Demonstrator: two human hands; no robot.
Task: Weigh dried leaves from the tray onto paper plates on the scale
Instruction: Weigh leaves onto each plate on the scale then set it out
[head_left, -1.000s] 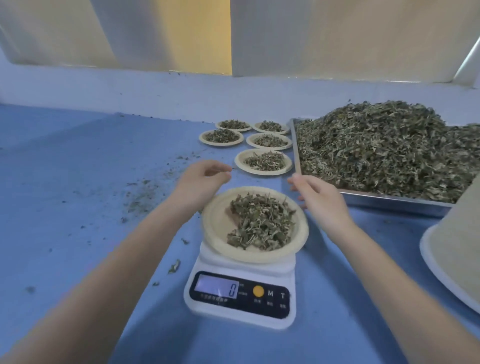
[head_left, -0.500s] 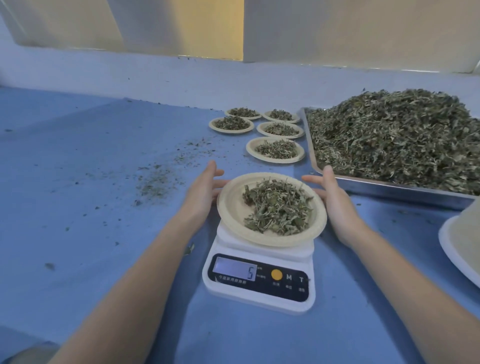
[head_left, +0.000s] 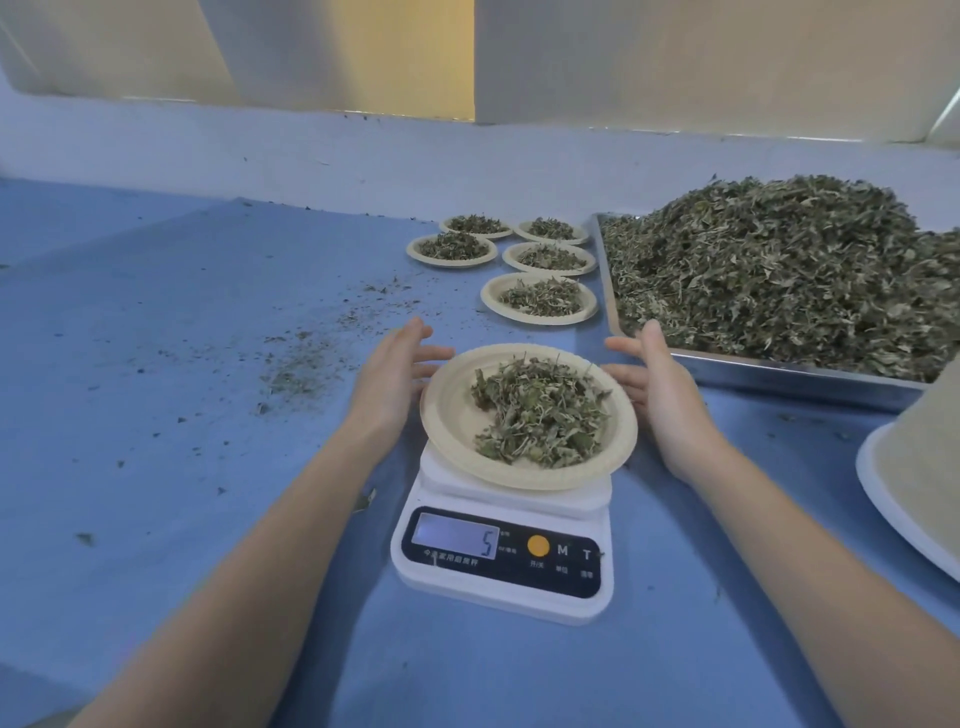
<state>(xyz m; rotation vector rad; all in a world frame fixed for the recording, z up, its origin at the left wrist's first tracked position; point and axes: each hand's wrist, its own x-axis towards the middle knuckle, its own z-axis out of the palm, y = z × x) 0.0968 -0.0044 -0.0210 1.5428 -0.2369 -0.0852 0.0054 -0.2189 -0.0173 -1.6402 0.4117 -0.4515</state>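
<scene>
One paper plate (head_left: 528, 415) sits on my white scale (head_left: 501, 561), heaped with dried leaves (head_left: 540, 415) toward its right half, and the display (head_left: 457, 536) reads 5, the same figure it showed half a second ago; a second ago it read 0. My left hand (head_left: 392, 376) stands just beside the plate's left rim with straight, relaxed fingers, the fingertips close to the rim or perhaps brushing it; I cannot tell which. My right hand (head_left: 657, 387) mirrors it at the right rim, palm turned inward, fingers extended, gripping nothing. A second ago both hands were curled in over the far edge of the plate; they have since spread wide and dropped to its sides, and they have barely shifted in the last half second.

Beyond the scale, five more filled plates (head_left: 538, 297) lie on the blue table (head_left: 182, 467), the nearest well apart from the one being weighed, the other four (head_left: 452, 248) clustered behind it toward the wall. To the right of them, the metal tray (head_left: 779, 376) carries a big mound of leaves (head_left: 789, 270), its near left corner just beyond my right hand. Loose crumbs (head_left: 306, 364) are scattered over the table to the left. At the far right edge, a pale upturned container (head_left: 919, 483) is only partly in view.
</scene>
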